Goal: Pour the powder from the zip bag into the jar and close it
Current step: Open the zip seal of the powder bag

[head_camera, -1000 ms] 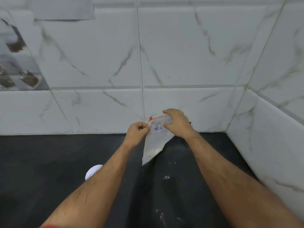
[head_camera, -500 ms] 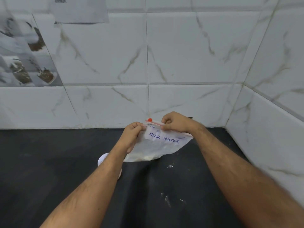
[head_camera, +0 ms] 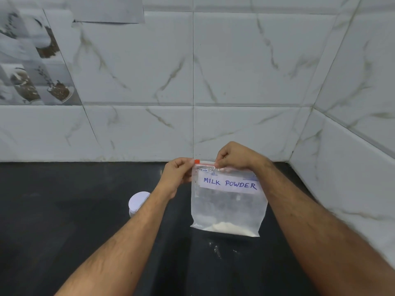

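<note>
A clear zip bag [head_camera: 228, 208] labelled "MILK POWDER" hangs upright above the black counter, with a little white powder settled along its bottom edge. Its red zip strip runs along the top. My left hand [head_camera: 178, 174] pinches the bag's top left corner. My right hand [head_camera: 234, 155] pinches the zip strip near the middle of the top. A jar with a white lid [head_camera: 137, 202] stands on the counter to the left of the bag, partly hidden behind my left forearm.
The black counter [head_camera: 64, 221] meets white marble-look tiled walls at the back and on the right, forming a corner. A few specks of spilled powder [head_camera: 217, 249] lie on the counter below the bag. A sheet of paper [head_camera: 111, 9] is stuck on the wall at upper left.
The bag has swung from a tilted, sideways hang to upright with its label facing me. Both hands have shifted to its top edge. The view has shifted left.
</note>
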`<state>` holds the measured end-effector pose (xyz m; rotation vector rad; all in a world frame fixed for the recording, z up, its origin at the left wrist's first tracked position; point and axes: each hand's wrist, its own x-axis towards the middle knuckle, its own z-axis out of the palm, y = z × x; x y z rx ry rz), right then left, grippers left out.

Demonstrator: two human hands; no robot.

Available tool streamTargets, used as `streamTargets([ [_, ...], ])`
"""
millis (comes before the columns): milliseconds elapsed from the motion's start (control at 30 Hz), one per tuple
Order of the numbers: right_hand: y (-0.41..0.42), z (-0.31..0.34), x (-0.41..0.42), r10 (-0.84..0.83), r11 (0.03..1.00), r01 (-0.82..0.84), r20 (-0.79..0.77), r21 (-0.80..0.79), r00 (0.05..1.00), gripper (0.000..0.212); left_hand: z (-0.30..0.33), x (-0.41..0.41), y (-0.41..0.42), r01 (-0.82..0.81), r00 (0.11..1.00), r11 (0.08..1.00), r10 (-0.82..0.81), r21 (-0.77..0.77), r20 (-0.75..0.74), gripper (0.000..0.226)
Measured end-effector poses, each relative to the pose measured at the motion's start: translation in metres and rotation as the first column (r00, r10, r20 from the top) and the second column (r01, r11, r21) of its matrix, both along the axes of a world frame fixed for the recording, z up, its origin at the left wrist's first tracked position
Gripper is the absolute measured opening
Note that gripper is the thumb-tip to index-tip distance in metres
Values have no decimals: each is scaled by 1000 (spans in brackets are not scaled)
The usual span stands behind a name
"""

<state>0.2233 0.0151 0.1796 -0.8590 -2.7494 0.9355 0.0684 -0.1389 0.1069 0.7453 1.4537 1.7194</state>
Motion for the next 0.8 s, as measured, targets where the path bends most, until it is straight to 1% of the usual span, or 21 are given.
streamTargets([
  [67,1,-7,0,-7,1000,7,10,-20,1000,9,-2,1,0,-19,999,1000,18,-15,-46,10],
  [167,-2,-12,-5,-31,999,32,5,-18,999,4,-1,1,0,-47,996,998,44,-31,-78,11],
  [233,-5,-13,-14,-32,999,31,-30,-16,999,5,0,1,2,-56,995,998,52,-43,-85,12],
  [367,-16,-19,-36,-10,998,1,-155,-55,988,7,2,0,9,-69,993,994,60,-90,-102,14],
  [467,-21,-25,-46,-13,997,-1,-186,-77,983,14,2,-1,13,-72,994,992,63,-102,-91,13],
  [533,-21,-26,-49,-28,997,14,-195,-74,980,14,2,-2,14,-72,992,990,59,-118,-109,14],
  [600,-20,-26,-50,-38,997,24,-174,-79,984,15,1,-3,15,-72,990,989,56,-129,-127,15],
  [700,-19,-24,-53,-29,998,24,-92,-59,995,20,0,-4,14,-83,987,987,63,-138,-145,21],
  [800,-18,-26,-57,-12,1000,12,-44,-21,999,18,-1,-5,14,-80,984,985,54,-151,-170,24],
])
